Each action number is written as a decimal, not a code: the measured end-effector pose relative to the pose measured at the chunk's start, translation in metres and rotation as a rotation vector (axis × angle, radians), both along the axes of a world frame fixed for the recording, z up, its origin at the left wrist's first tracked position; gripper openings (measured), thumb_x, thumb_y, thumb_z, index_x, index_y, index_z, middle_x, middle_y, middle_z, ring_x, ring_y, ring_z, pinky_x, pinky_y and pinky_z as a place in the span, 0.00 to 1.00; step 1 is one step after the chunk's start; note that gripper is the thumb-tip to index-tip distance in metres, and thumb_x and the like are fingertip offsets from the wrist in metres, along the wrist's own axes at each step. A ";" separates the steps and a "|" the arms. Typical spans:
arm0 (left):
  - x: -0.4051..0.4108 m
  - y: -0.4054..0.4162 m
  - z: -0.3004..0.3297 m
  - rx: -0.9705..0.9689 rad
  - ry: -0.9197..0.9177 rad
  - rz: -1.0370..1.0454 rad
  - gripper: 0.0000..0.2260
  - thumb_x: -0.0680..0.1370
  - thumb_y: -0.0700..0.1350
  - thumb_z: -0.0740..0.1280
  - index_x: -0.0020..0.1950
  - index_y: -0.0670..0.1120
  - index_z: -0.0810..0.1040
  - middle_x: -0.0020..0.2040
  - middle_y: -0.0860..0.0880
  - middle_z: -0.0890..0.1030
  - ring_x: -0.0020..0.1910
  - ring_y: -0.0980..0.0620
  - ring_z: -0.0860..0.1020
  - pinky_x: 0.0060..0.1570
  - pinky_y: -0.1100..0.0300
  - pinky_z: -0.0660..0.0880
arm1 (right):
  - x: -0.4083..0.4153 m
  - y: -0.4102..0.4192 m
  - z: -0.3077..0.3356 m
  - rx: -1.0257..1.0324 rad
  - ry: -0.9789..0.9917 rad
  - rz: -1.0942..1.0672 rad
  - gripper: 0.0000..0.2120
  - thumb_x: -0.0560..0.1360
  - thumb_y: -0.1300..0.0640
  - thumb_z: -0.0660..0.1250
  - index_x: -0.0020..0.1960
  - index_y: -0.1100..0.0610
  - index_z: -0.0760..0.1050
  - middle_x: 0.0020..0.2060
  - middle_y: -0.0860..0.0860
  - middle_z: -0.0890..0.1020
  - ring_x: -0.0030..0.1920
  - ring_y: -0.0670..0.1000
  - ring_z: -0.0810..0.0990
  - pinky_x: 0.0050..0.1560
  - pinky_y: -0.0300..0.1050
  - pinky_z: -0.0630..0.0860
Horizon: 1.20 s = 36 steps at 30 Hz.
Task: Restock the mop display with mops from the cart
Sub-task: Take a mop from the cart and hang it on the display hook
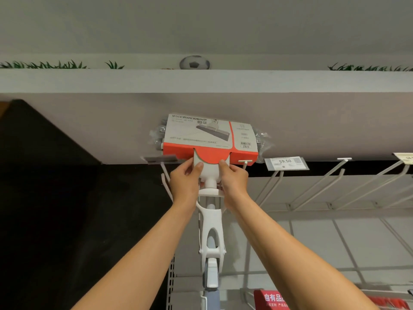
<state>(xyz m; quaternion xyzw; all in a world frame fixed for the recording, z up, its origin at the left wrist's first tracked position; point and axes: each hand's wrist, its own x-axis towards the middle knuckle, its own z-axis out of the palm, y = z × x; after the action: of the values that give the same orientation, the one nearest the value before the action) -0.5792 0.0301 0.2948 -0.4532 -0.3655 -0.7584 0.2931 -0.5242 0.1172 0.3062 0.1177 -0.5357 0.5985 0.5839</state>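
White mop with pale blue-grey pole, orange and white sleeve printed with grey text, white hooks, white price tag with black 59.50, red sign with white characters, black-and-white football, green grass decals

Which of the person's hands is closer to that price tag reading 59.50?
The right hand. It grips the right side of the mop's white neck, just left of the price tag. The left hand grips the neck's far side, farther from the tag.
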 end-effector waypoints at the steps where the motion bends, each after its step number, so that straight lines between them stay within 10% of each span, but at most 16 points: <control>1: -0.003 0.002 -0.004 -0.007 0.013 -0.004 0.09 0.81 0.42 0.69 0.56 0.54 0.84 0.51 0.53 0.86 0.51 0.54 0.85 0.49 0.57 0.83 | -0.002 0.001 -0.002 -0.014 0.005 0.005 0.14 0.79 0.56 0.67 0.40 0.64 0.79 0.36 0.57 0.81 0.38 0.55 0.78 0.43 0.50 0.75; 21: -0.056 0.021 -0.023 -0.072 -0.378 -0.301 0.03 0.80 0.44 0.70 0.47 0.49 0.83 0.41 0.50 0.87 0.40 0.50 0.86 0.34 0.59 0.81 | -0.065 0.033 -0.020 -0.032 -0.057 0.070 0.09 0.79 0.58 0.68 0.46 0.64 0.81 0.47 0.64 0.85 0.45 0.61 0.84 0.54 0.62 0.80; 36: -0.078 0.025 -0.080 -0.322 -0.286 -0.236 0.08 0.82 0.50 0.67 0.53 0.50 0.84 0.40 0.50 0.84 0.40 0.53 0.79 0.40 0.60 0.75 | -0.086 0.032 -0.051 -0.091 -0.058 0.104 0.07 0.80 0.52 0.67 0.45 0.52 0.80 0.40 0.49 0.85 0.42 0.50 0.83 0.46 0.46 0.79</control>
<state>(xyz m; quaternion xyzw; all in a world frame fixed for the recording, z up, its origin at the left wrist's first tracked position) -0.6574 0.0553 0.2146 -0.4214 -0.4640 -0.7759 0.0719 -0.6106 0.1493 0.2550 0.1013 -0.5179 0.6549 0.5409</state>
